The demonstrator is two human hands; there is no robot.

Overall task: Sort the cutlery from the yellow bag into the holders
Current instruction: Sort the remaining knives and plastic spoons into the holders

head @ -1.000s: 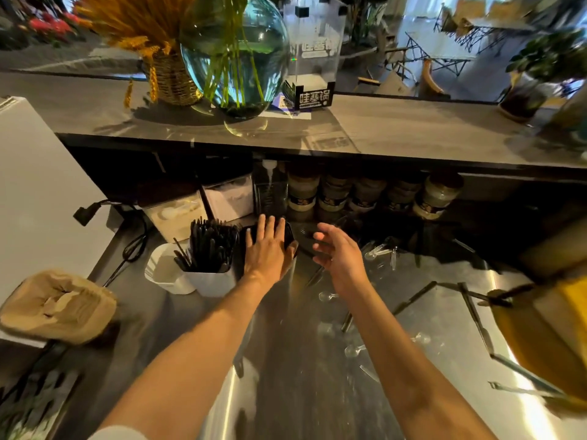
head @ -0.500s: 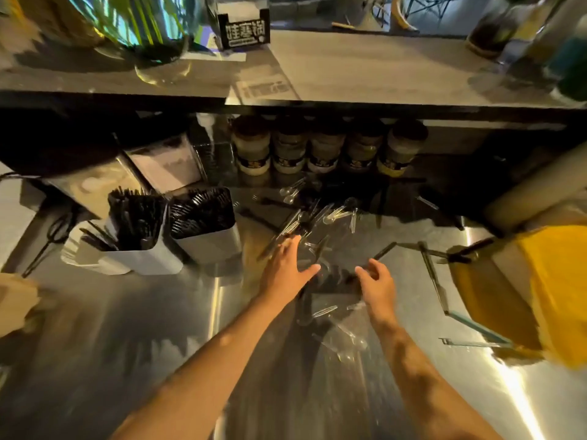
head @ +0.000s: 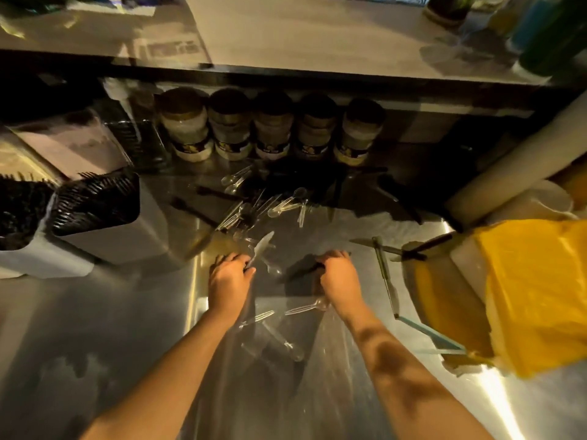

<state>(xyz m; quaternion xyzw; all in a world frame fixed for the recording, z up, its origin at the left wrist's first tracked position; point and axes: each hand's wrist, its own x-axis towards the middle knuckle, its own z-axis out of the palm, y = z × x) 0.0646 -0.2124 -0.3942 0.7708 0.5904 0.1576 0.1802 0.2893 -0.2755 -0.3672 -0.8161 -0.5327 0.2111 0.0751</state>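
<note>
My left hand (head: 229, 278) grips a clear plastic knife (head: 262, 246) whose blade points up and away. My right hand (head: 337, 275) has its fingers curled round a black piece of cutlery (head: 303, 270) lying on the steel counter (head: 95, 328). Clear spoons and forks (head: 279, 204) lie scattered behind the hands, and more clear pieces (head: 279, 319) lie between my forearms. Two white holders (head: 104, 214) packed with black cutlery stand at the left. The yellow bag (head: 530, 290) lies at the right, with cutlery (head: 386, 274) spilling from its mouth.
A row of lidded jars (head: 263, 128) stands under the upper shelf (head: 317, 42) at the back. A pale roll (head: 521, 160) leans at the right. Clear boxes (head: 73, 144) sit behind the holders at the left.
The view has tilted further down. Both hands drew back toward me from the holders to the loose pile; the left took hold of a clear knife, the right closed on a black piece.
</note>
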